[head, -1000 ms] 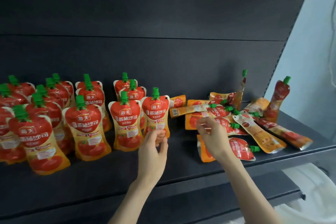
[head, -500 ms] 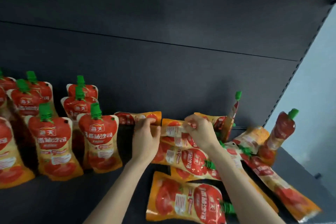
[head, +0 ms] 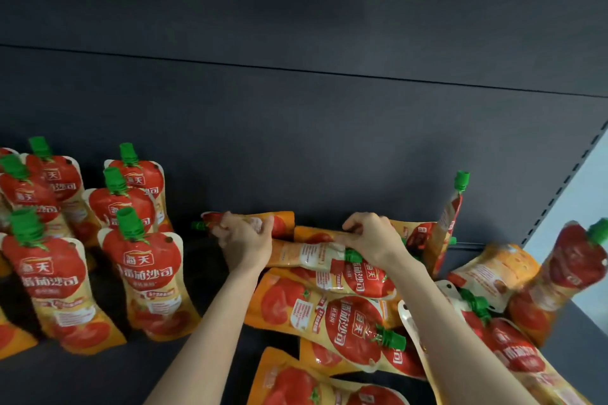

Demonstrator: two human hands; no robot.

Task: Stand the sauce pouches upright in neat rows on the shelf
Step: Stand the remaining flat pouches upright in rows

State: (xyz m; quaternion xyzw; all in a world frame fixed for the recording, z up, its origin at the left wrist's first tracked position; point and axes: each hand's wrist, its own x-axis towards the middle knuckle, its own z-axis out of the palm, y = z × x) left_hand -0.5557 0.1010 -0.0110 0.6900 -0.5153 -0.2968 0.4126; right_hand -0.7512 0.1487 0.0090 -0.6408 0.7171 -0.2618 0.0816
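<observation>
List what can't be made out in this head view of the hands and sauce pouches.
Head view only.
- Right hand: its back hides the fingertips, so what it pinches is unclear.
- Left hand: fingertips curl out of sight round the red-and-orange, green-capped lying pouch.
- Bottom red-and-orange pouch: cut by the lower edge.
- Standing pouches: small print blurred.

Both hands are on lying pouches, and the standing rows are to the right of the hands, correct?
No. The head view shows the left hand and right hand on lying pouches, but the standing rows are to their left, not right.
</observation>
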